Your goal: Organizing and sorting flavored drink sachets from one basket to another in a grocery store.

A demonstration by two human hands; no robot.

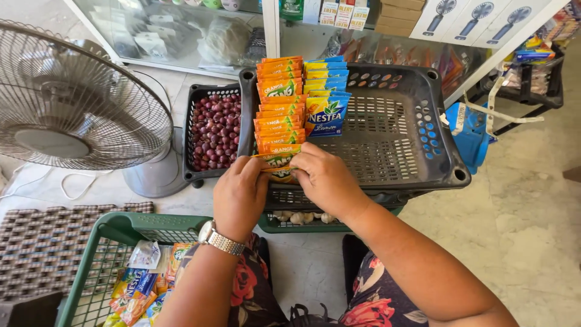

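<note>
My left hand [240,195] and my right hand [327,180] together pinch one orange drink-powder sachet [280,163] at the near end of a row of orange sachets [278,103]. That row stands in a large dark grey plastic crate [399,139]. Beside it, to the right, stands a shorter row of blue and yellow sachets [327,97]. A metal watch is on my left wrist.
A smaller black crate [213,130] of dark red onions sits left of the big crate. A standing fan [72,97] is at far left. A green basket [115,260] with more sachets is at lower left. A green crate holding garlic [302,218] sits under the big crate. Glass shelving stands behind.
</note>
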